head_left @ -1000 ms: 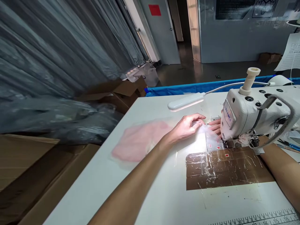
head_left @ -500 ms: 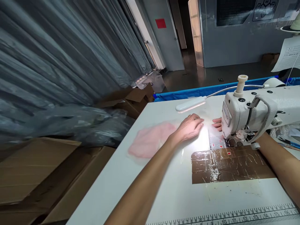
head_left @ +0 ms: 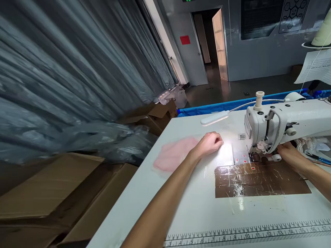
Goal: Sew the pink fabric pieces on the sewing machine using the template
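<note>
My left hand [head_left: 210,143] rests on the white table left of the sewing machine [head_left: 274,122], its fingers curled together. Whatever they may pinch is too small or hidden to name. A sheer pink fabric piece [head_left: 173,156] lies flat beside it, partly behind my left forearm. My right hand [head_left: 288,153] is under the machine's arm, just right of the needle area, with its fingertips hidden behind the machine head. A small bit of pale ruffled material [head_left: 262,145] shows near the presser foot. Brown tape [head_left: 269,184] covers the table before the needle plate.
A white lamp [head_left: 214,118] on a bendable neck hangs over the table. A printed ruler [head_left: 248,236] runs along the front edge. Lace and pens [head_left: 319,158] lie at the right. Open cardboard boxes [head_left: 85,193] stand left, and a thread cone [head_left: 322,32] rises back right.
My right hand has drawn back from behind the machine head to the right, under its arm. My left hand has stayed near its place, its fingers more curled. The view has shifted slightly.
</note>
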Motion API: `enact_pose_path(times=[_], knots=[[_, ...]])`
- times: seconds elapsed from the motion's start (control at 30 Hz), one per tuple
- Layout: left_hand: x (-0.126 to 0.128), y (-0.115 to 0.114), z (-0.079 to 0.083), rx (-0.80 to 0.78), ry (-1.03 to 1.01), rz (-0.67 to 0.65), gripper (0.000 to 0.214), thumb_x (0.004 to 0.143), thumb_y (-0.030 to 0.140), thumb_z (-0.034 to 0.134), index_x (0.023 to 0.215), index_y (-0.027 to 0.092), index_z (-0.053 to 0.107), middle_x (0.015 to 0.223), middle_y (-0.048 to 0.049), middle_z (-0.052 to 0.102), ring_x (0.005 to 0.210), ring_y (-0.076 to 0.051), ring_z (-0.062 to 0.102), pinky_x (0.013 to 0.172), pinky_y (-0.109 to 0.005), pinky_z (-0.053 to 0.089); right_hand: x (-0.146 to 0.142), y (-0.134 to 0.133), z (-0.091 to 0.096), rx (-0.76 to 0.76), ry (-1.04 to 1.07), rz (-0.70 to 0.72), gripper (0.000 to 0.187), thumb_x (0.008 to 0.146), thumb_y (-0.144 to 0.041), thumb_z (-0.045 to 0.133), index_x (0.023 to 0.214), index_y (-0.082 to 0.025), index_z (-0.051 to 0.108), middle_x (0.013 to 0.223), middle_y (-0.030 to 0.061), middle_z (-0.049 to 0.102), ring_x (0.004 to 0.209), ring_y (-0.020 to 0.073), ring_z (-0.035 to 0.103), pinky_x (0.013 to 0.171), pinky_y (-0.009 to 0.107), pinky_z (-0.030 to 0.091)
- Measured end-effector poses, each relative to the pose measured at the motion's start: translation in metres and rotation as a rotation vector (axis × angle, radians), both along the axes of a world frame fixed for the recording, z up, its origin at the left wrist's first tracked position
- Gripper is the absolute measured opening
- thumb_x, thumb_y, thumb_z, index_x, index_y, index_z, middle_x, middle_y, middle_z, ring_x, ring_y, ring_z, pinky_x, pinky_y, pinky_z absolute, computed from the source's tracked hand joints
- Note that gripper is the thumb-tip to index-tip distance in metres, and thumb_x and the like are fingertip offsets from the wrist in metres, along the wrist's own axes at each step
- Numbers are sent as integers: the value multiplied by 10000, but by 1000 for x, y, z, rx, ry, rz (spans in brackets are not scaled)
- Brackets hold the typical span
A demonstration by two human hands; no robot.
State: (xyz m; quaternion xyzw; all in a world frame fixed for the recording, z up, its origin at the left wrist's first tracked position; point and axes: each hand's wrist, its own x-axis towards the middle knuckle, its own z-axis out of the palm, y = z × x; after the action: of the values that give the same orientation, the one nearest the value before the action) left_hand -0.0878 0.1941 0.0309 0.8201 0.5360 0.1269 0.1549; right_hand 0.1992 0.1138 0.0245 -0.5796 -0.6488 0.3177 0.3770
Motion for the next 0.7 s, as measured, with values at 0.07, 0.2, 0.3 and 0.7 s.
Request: enact_pose_path(times=[0.07, 0.2, 0.3, 0.7], knots=[[0, -6, -5, -15, 13, 11, 157, 815, 276, 541, 826, 170, 657, 914, -88, 655, 817, -252, 643, 764, -367, 524, 8, -9, -10, -52, -2, 25, 522, 915, -575, 362, 629, -182, 553, 621, 60, 629, 635, 190, 605, 606, 309, 508], [-13, -29, -8, -13, 24, 58, 382, 827, 325, 575, 1171, 158, 567, 1187, -126, 574, 974, -269, 623, 846, -399, 524, 14, -22, -26, -7, -89, 58, 426, 870, -574, 411, 670, -226, 553, 653, 38, 651, 625, 210, 605, 590, 319, 492], [-29, -47, -4, 25, -13, 69, 577, 808, 368, 643, 1325, 182, 466, 1297, -120, 519, 1072, -271, 592, 933, -405, 505, 11, -27, -28, 79, -135, 107, 340, 870, -513, 434, 758, -236, 598, 733, 57, 690, 676, 236, 638, 635, 341, 508], [7, 24, -18, 31, -82, -139, 364, 836, 78, 421, 984, 174, 740, 1153, -81, 713, 1096, -224, 652, 1004, -354, 490, 8, -27, -31, 126, -235, 136, 323, 878, -485, 413, 729, -242, 564, 725, 59, 684, 610, 227, 627, 571, 348, 484]])
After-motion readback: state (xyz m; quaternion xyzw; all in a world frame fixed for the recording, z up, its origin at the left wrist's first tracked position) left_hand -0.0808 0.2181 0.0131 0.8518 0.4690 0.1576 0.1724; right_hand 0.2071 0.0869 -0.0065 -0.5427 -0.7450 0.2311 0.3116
